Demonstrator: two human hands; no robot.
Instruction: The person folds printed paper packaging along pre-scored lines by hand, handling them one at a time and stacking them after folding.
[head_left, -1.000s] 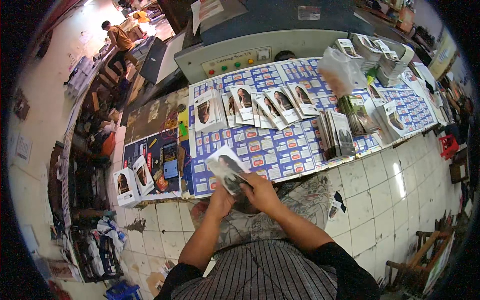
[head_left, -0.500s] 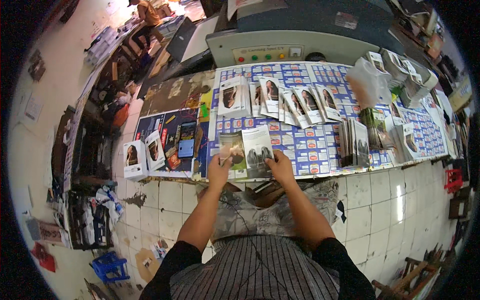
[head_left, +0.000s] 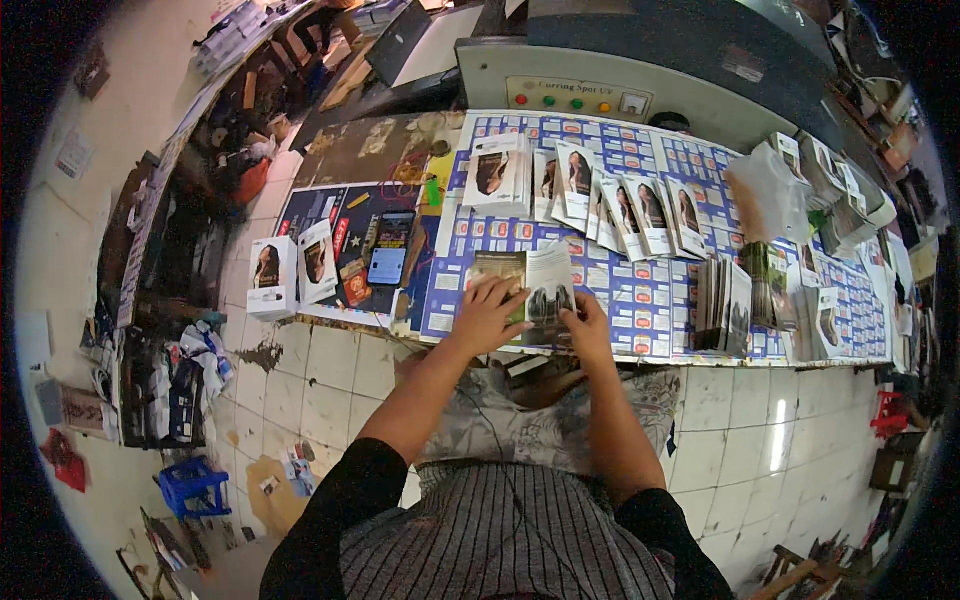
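An unfolded leaflet with a green-and-brown left panel and a white, grey-pictured right panel lies at the table's near edge. My left hand rests flat across its left panel, fingers spread. At the leaflet's lower right edge, my right hand pinches the paper between thumb and fingers. Beyond it are a stack of folded leaflets with a long-haired figure on the cover and a fanned row of similar leaflets. To the right, a bundle of leaflets stands on edge beside a greenish bundle.
Left of the leaflet lie a phone and two white leaflet stacks. A plastic bag sits at the right, near more stacks. A machine with coloured buttons borders the back. A blue stool is on the floor.
My left hand has left the leaflet's left edge and now lies spread on its panel. The leaflet has come down onto the table. The view has shifted, and the right hand keeps its hold.
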